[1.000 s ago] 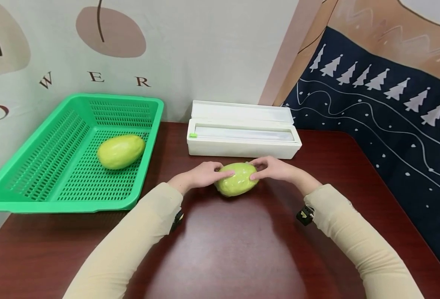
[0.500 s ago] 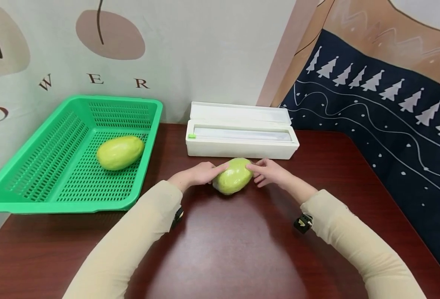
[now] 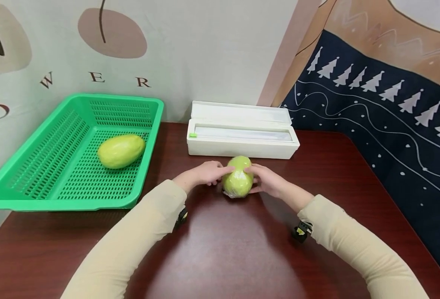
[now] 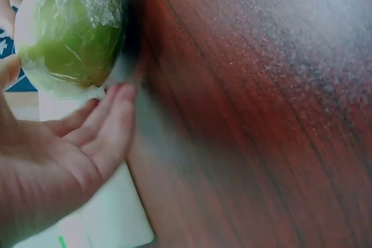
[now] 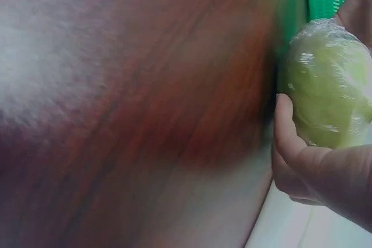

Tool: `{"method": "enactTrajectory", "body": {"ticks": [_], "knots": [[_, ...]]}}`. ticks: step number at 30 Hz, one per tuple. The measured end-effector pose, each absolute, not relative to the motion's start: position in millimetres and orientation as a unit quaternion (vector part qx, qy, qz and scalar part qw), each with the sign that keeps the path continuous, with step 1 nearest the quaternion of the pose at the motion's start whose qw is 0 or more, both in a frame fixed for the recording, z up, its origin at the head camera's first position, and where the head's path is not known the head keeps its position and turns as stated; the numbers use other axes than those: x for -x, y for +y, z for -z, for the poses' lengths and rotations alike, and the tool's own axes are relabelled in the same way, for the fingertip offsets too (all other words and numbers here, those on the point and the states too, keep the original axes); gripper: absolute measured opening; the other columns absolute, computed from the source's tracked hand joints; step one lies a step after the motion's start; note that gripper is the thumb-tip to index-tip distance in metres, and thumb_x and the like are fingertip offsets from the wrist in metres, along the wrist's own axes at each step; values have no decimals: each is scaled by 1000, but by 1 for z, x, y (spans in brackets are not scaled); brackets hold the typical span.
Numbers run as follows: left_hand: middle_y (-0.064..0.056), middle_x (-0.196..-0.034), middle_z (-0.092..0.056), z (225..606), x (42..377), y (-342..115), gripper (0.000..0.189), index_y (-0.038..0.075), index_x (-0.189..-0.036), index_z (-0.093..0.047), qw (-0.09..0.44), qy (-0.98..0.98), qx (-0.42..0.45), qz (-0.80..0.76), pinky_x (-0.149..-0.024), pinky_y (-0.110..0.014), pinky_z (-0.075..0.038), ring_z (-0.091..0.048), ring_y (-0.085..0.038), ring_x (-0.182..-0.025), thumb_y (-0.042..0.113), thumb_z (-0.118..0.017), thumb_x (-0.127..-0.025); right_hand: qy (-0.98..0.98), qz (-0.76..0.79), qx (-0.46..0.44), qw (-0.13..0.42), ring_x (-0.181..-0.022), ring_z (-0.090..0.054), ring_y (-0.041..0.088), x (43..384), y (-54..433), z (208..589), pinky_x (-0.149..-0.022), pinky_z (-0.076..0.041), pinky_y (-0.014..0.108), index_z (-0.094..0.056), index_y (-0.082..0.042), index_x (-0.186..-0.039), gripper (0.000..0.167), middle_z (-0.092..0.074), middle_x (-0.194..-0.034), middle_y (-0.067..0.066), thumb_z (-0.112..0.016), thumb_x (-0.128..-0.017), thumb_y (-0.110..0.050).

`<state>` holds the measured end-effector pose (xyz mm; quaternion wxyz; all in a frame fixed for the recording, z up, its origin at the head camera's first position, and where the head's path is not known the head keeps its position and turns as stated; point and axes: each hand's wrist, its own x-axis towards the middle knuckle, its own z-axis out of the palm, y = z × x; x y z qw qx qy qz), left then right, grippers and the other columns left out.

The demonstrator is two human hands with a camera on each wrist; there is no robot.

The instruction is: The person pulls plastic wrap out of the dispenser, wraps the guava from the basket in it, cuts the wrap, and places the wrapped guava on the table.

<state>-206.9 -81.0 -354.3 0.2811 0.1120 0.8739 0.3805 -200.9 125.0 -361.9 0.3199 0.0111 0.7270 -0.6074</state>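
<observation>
A yellow-green papaya (image 3: 238, 183), covered in cling film, stands nearly end-on between both hands over the table. My left hand (image 3: 207, 172) has its thumb on the papaya's left side; in the left wrist view its fingers reach the wrap's lower edge. My right hand (image 3: 271, 181) holds the other side, thumb on top and fingers curled around below. Wrinkled film shows on the papaya (image 4: 75, 33) in the left wrist view and bunches at one end of the papaya (image 5: 328, 88) in the right wrist view.
Behind the hands sits a white cling film dispenser (image 3: 242, 148) with its lid up and a green slider (image 3: 192, 135). A green basket (image 3: 74, 205) at the left contains another papaya (image 3: 121, 151). Printed cloth hangs behind and along the right of the dark red table (image 3: 227, 257).
The papaya has turned from lying sideways to nearly end-on. My right hand loosened its fingers half a second ago and has since taken a fresh grip; the left hand moved slightly.
</observation>
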Motion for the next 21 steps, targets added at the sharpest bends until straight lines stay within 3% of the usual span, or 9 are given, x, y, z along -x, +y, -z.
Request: {"method": "enactTrajectory", "body": {"ticks": [4,10,15,21], "knots": [[-20,-115,-54,360,209,-83,47,0,-125,-44,304,824,-84,-471,-78,-33,-54,-62,-25,-92,37,-39,-98,706,633,-15,317,-92,-58,12,199,125,364,-91,-50,46,-19,1,-145,61,-46,-126,16,-44,-93,-19],[-21,-112,-50,365,205,-77,44,-4,-129,-30,336,764,-42,-549,-81,-36,-55,-59,-20,-77,29,-35,-99,702,646,-39,298,-90,-58,14,197,126,364,-87,-52,43,-26,6,-139,56,-50,-115,10,-48,-94,-20],[-16,-103,-47,364,204,-69,44,-5,-128,-32,330,758,-22,-563,-78,-36,-56,-59,-21,-75,28,-35,-99,702,649,-41,290,-89,-58,12,194,129,363,-83,-53,38,-28,2,-143,56,-53,-112,7,-47,-95,-21],[-22,-119,-48,360,202,-56,47,-6,-129,-34,308,766,-13,-564,-79,-34,-56,-59,-24,-83,30,-37,-98,719,637,-48,273,-89,-59,10,194,137,357,-84,-53,38,-28,-1,-145,58,-54,-116,9,-48,-94,-22]]}}
